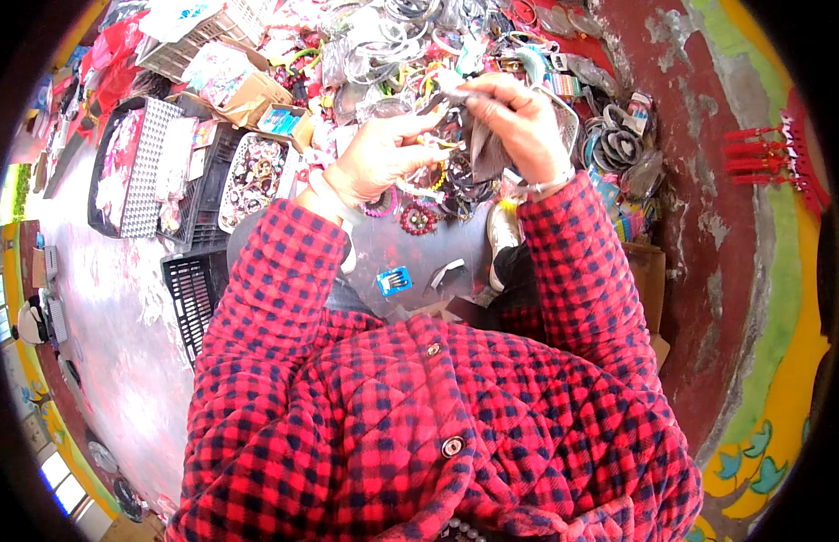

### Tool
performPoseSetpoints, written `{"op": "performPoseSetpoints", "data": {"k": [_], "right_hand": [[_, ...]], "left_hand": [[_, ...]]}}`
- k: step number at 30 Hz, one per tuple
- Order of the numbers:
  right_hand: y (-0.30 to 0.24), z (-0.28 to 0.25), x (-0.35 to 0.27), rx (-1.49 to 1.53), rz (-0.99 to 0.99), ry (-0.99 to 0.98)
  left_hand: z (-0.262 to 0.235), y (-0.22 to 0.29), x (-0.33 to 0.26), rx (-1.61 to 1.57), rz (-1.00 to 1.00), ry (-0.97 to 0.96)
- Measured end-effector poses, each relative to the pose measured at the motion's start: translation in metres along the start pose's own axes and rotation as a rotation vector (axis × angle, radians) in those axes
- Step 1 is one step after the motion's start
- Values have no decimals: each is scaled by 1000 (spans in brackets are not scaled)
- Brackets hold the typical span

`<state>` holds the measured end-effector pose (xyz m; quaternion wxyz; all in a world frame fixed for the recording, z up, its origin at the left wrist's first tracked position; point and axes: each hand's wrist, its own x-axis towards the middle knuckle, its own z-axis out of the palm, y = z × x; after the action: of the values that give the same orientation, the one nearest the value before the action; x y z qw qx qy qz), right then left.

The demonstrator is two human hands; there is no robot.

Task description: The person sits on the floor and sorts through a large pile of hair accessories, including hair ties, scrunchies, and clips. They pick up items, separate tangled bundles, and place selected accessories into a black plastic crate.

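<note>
Over a crowded pile [374,45], a pale scrap [453,93] in the right hand [521,126]

The person's right hand pinches the pale scrap between thumb and fingers at the near side of the pile; what the scrap is cannot be made out. Dark grey material [488,155] hangs just below that hand. The left hand [379,163] is just beside it, palm turned inward, thumb and fingers apart around small, thin bits; whether it grips any of them cannot be told. Both wrists come out of red-and-navy checked sleeves [582,253].

Just below the left hand lies a round red beaded piece [418,219]. To the left, a white tray [224,212] holds a jumble of small, mixed-coloured pieces, with a black slatted crate [192,303] nearer the person and a cardboard box [257,107] farther away. Black coils [615,146] lie on the pile's right side. Between the person's feet, a small blue packet [394,281] lies on a grey surface [383,248], near one pale shoe [503,228]. Red tassels [758,154] show at the far right, against the wall.
</note>
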<state>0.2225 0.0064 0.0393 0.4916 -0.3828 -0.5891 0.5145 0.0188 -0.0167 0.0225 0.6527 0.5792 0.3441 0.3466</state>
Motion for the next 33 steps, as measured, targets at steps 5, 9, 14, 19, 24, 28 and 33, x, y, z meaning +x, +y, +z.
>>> {"op": "performPoseSetpoints", "data": {"k": [5, 9, 14, 19, 24, 28, 33], "right_hand": [[21, -19, 10, -286, 39, 362], [22, -29, 14, 128, 135, 521], [3, -14, 9, 222, 148, 373], [-9, 8, -2, -181, -227, 96], [-9, 25, -3, -568, -381, 9], [-4, 21, -1, -578, -399, -89], [-7, 26, -3, -542, -275, -61]], "left_hand": [[3, 9, 0, -54, -17, -7], [-3, 12, 3, -412, -22, 66], [-11, 7, 5, -445, 31, 66], [-6, 4, 6, -293, 18, 121], [-2, -14, 10, 10, 87, 74], [5, -12, 9, -90, 167, 154], [7, -3, 6, -129, 144, 135]]}}
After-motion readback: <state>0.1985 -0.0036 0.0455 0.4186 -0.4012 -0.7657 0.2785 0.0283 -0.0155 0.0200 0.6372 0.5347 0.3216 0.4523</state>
